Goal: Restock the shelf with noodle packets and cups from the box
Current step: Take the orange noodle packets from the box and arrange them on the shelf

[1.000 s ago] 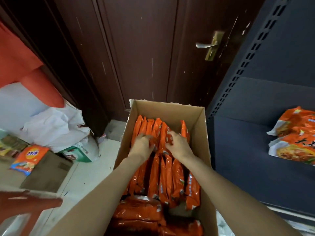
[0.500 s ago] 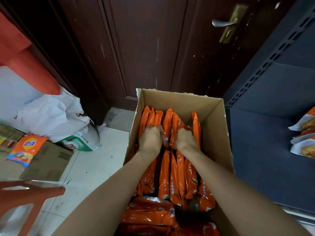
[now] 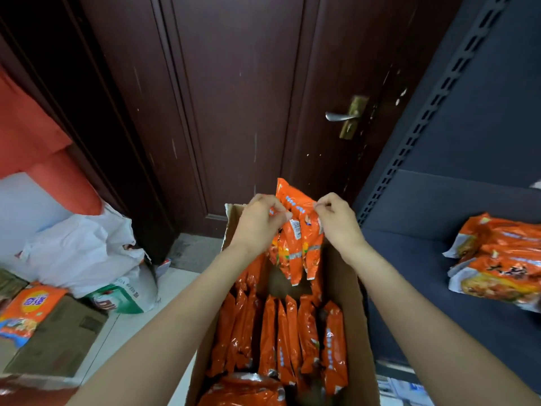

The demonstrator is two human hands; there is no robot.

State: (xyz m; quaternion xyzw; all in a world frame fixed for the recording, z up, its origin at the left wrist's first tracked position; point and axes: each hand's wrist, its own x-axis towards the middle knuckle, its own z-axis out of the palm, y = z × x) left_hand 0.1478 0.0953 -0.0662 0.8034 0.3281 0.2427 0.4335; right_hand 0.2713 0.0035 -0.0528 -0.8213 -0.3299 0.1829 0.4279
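An open cardboard box (image 3: pixel 348 303) stands on the floor in front of me, with several orange noodle packets (image 3: pixel 281 338) standing on edge inside. My left hand (image 3: pixel 259 221) and my right hand (image 3: pixel 336 221) together grip a bunch of orange noodle packets (image 3: pixel 298 247) by the top edges. The bunch hangs above the far end of the box. On the dark blue shelf (image 3: pixel 424 282) to the right lie stacked noodle packets (image 3: pixel 497 268).
A dark brown door (image 3: pixel 248 98) with a metal handle (image 3: pixel 341 116) is straight ahead. White bags (image 3: pixel 85 253) lie on the floor at left. An orange packet (image 3: pixel 29 312) rests on a closed carton (image 3: pixel 58 341) at lower left.
Both hands dug into the far row of packets, closed on a bunch and lifted it up out of the box. The view tilted upward.
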